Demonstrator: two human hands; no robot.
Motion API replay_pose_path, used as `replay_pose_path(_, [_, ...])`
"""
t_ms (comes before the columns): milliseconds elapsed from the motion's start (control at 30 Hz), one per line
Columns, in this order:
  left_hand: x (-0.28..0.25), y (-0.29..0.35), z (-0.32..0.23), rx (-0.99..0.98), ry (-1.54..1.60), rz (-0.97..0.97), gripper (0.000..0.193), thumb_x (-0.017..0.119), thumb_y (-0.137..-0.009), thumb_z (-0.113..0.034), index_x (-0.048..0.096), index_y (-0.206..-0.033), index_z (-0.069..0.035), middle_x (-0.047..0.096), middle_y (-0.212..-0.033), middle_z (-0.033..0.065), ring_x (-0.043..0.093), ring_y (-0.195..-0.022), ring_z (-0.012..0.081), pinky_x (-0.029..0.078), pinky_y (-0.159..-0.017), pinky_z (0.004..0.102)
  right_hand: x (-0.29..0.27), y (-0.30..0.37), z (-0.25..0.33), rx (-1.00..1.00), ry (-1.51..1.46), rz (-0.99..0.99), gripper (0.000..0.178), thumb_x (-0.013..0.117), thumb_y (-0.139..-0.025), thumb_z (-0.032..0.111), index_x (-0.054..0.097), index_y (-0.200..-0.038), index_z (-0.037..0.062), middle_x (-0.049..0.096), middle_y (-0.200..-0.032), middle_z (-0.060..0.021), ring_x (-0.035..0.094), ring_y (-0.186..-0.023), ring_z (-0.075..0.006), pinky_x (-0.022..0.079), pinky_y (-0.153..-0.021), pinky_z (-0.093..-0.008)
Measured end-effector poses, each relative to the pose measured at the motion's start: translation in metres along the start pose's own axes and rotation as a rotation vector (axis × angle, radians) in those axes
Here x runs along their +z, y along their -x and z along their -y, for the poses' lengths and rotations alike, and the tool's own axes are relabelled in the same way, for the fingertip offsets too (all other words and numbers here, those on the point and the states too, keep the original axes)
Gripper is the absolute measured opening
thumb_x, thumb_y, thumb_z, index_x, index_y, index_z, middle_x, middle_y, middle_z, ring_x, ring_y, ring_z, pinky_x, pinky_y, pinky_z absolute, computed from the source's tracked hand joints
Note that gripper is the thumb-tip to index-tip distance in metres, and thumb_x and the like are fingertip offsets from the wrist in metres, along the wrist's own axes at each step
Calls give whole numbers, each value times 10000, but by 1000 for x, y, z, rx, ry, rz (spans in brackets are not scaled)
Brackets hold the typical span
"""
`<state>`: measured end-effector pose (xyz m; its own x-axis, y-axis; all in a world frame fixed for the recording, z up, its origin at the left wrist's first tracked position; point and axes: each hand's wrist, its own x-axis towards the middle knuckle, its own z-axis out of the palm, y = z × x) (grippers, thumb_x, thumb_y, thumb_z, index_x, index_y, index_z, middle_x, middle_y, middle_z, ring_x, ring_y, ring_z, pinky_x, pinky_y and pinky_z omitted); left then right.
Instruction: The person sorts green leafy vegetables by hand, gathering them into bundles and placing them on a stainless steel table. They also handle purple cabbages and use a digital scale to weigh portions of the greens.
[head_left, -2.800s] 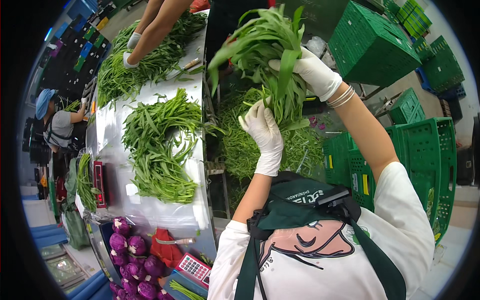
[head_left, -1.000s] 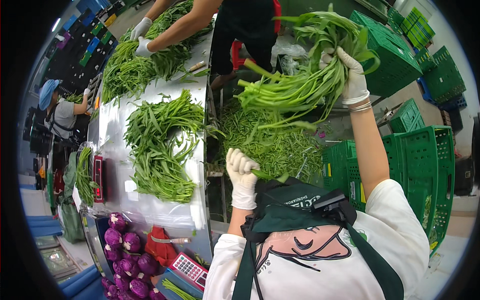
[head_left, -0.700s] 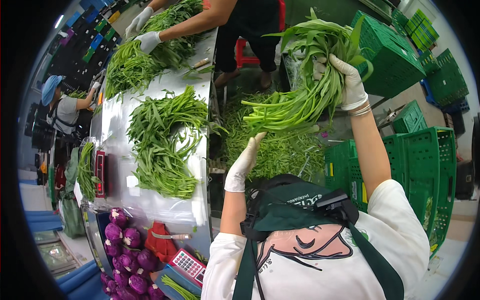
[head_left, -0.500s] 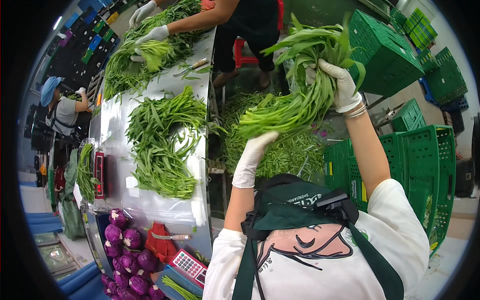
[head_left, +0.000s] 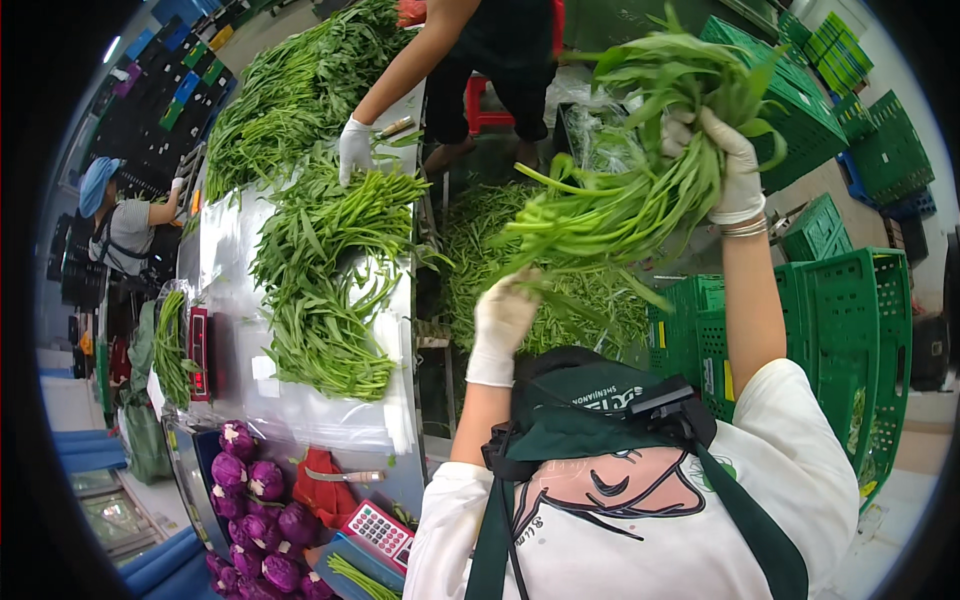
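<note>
In my right hand (head_left: pixel 730 165), gloved in white, is a large bunch of water spinach (head_left: pixel 625 205), gripped near its leafy end and held up over the floor. Its pale stem ends point left, toward my body's left side. Just below those ends my left hand (head_left: pixel 505 315), also gloved, has its fingers closed on a loose leafy water spinach stem (head_left: pixel 585 300) that trails to the right. A heap of cut greens (head_left: pixel 490 215) covers the floor beneath. To my left, bunches of water spinach (head_left: pixel 320 300) lie on the metal table (head_left: pixel 230 270).
A co-worker's gloved hand (head_left: pixel 355 150) touches greens across the table. Green crates (head_left: pixel 840 330) stand stacked at my right. Near me are purple cabbages (head_left: pixel 265 480), a curved knife (head_left: pixel 345 476), a calculator (head_left: pixel 375 530) and a red-display scale (head_left: pixel 199 350). Another knife (head_left: pixel 397 127) lies farther off.
My right hand has moved right with the bunch. My left hand has come off the stem ends and lower, now pulling a loose stem. The co-worker's hand has laid another bunch on the table.
</note>
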<state>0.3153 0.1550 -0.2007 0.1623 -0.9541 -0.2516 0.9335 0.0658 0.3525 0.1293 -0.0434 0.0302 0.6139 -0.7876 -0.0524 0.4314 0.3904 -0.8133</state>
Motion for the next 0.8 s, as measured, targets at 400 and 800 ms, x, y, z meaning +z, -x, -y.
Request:
replay_pose_path(400, [64,12,-49,149,-1249,8,332,524,-898,-234,567,-1148,-20,605,-1086,81,535,-1010,136,395,-898,271,17,14,-25,-23,226,207,305,619,-824,76,549,-1111,-2,624,-969,-111,610,-830,-195,509,-737,-313])
replay_pose_path(800, [74,-17,-1,886,-1855,-102,160,490,-882,-165,583,-850,-38,595,-666,157,587,-608,356,460,-533,425,19,15,-17,8,575,288,473,702,-774,85,512,-1201,9,591,-1100,-50,542,-970,-136,451,-858,-300])
